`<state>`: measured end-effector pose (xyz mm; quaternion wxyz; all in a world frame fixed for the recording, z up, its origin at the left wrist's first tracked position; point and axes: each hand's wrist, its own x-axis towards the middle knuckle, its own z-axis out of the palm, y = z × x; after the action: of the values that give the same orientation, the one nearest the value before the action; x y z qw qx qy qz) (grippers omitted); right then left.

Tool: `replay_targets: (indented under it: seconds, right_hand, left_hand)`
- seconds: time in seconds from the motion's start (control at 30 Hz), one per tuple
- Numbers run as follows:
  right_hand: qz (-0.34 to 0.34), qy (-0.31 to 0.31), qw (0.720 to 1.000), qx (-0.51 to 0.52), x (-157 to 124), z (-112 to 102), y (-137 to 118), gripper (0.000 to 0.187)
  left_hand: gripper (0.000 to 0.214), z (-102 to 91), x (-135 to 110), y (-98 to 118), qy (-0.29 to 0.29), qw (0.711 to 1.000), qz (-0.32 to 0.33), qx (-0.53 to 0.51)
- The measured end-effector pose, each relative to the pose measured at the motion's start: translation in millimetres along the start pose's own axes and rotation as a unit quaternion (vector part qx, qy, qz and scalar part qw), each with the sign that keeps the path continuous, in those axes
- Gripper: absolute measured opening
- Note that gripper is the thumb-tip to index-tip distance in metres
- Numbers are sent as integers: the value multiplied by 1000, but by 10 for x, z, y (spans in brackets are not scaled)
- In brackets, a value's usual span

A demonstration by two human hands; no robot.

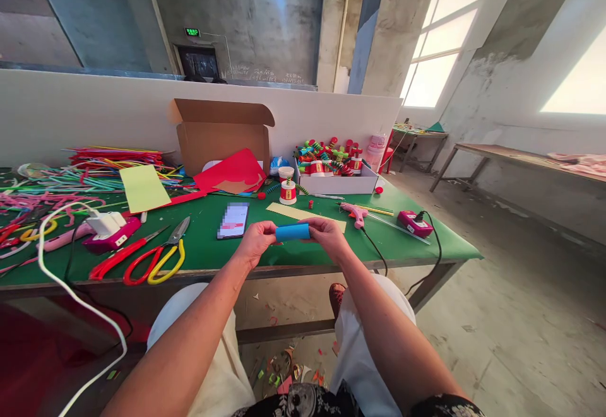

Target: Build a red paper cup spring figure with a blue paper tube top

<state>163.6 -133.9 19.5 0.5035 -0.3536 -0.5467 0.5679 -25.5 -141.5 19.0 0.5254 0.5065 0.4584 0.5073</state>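
Note:
A short blue paper roll (292, 233) lies sideways between both hands, just above the front edge of the green table (208, 250). My left hand (256, 240) is closed on its left end, fingers curled round it. My right hand (326, 234) pinches the right end. A phone (233, 220) with a lit screen lies on the table just beyond my left hand. A pale yellow paper strip (303, 213) lies beyond the roll. A small red and white cup figure (288, 192) stands farther back.
Red and yellow scissors (154, 259) lie front left beside a pink box with a white charger (111, 231). A pink glue gun (356, 214) and a pink socket (415, 223) lie right. An open carton (222, 133), red paper (231, 171), a white tray of figures (337, 174) and pipe cleaners (71, 180) are behind.

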Motion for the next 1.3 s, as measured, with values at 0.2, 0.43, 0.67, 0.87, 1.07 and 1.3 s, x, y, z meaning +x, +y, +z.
replay_targets:
  seconds: [0.2,0.43,0.67,0.87,1.07,1.3]
  right_hand:
    - [-13,8,1000,-18,1,-25,-2,20]
    - [25,-15,999,-20,-15,-13,-24,22]
    - [55,-23,998,-11,-16,-23,23,20]
    - [49,52,997,43,7,-38,9,22]
    - [-22,-17,998,55,-54,40,-72,41]
    - [-118,-153,981,12,-177,235,-148,73]
  left_hand:
    - [40,22,-29,22,-17,999,-41,-14]
    - [13,19,-21,16,-40,999,-22,11]
    - [9,18,-27,-5,-51,998,-13,37]
    - [16,-56,47,-17,-15,991,-74,-110]
    - [18,-46,-20,98,-82,979,-80,-170]
    - [33,84,-113,38,-135,979,-59,-143]
